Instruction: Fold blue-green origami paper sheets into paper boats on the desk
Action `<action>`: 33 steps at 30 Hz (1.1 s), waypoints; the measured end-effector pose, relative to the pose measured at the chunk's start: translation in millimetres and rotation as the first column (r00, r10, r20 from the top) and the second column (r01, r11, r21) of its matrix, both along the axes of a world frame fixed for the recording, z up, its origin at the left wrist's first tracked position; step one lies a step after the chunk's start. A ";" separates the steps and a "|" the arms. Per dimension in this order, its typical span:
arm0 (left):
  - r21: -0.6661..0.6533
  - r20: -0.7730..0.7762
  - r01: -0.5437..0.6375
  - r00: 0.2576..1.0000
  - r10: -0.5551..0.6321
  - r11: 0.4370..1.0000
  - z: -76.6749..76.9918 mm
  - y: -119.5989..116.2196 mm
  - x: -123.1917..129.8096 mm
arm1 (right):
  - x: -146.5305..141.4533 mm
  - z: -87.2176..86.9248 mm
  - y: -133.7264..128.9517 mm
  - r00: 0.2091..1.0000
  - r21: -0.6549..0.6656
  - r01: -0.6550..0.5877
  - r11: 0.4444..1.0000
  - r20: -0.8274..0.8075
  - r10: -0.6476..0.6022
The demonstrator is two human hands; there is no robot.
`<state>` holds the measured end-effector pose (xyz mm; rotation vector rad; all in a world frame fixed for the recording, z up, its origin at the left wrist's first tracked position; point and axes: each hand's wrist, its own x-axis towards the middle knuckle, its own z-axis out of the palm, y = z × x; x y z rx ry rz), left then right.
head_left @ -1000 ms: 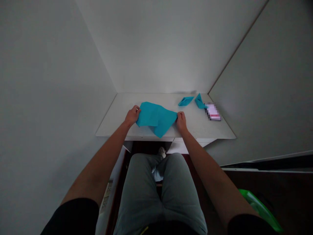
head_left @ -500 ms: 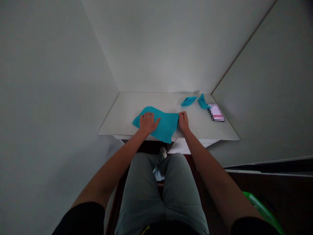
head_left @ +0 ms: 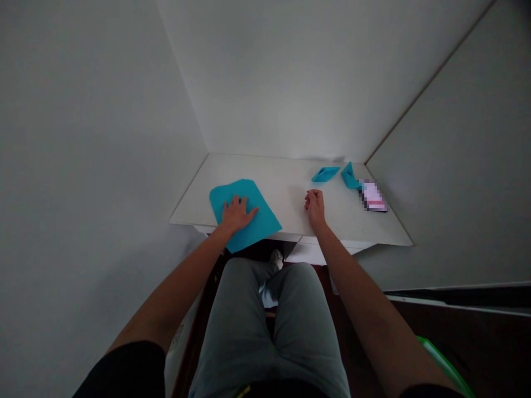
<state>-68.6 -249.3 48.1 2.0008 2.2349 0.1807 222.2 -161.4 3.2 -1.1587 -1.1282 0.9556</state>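
A blue sheet of paper (head_left: 259, 217) lies at the left of the white desk (head_left: 286, 193), its near corner hanging past the front edge. My left hand (head_left: 238, 214) rests on it, fingers spread. To the right of the sheet and apart from it, my right hand (head_left: 315, 205) is over the desk with its fingers loosely curled and nothing visible in them. Two folded blue paper pieces, one lying flat (head_left: 326, 174) and one standing more upright (head_left: 349, 176), sit at the back right.
A phone with a blurred screen (head_left: 373, 196) lies at the desk's right, touching or close to the upright folded piece. Walls enclose the desk at the left, back and right. A green object (head_left: 446, 365) is low at the right.
The blue sheet has turned and shifted left under my left hand. My right hand has let go of its right edge, and its fingers have loosened. The view has shifted slightly.
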 end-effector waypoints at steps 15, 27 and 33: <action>0.032 0.037 -0.122 0.992 0.121 0.992 -17.6 16.2 -87.6 | -1.4 6.2 -4.9 0.998 0.004 -0.019 1.000 0.056 0.018; -0.030 -0.102 -0.038 0.994 0.034 0.999 -7.1 18.5 -124.8 | -8.5 12.5 -11.7 0.935 0.058 -0.041 0.997 0.354 0.018; -0.042 -0.261 0.035 0.964 -0.045 0.999 15.0 48.3 -78.9 | -15.8 19.5 -16.2 0.867 -0.002 -0.062 0.998 0.495 0.055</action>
